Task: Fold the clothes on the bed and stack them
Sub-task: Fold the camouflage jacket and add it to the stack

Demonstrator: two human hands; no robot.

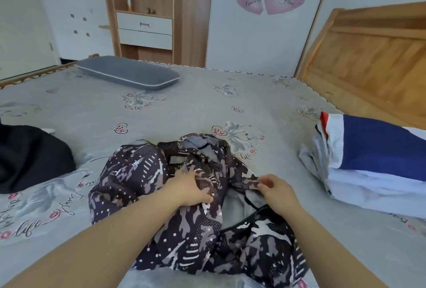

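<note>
Left hand [192,187] is clamped on a bunch of the patterned jacket [184,207], fingers curled into the fabric right at the middle of the frame. Right hand [275,189] sits just beside it to the right, pinching a loose edge of the same jacket between thumb and fingers. Both forearms come in from the bottom of the frame, reaching forward and down, wrists fairly low over the cloth.

The jacket is a crumpled heap on the bed [161,115], lower centre, grey lining showing where it's turned open. So I'd say this is the very start of that fold: sorting out which bit is which, nothing squared up yet. Next move probably calls for pulling those two grips apart to spread it flat, finding the collar or hem, then smoothing before any fold. Slippery-looking fabric, so it may slide back on itself.

Further out: a folded pile in blue and white [373,161] sits at the right edge of the frame, looks like the stack so far. A dark garment [30,158] lies at the left edge, still unfolded as far as I can tell. A grey pillow [129,72] is up at the far side of the bed, upper left of centre.
</note>
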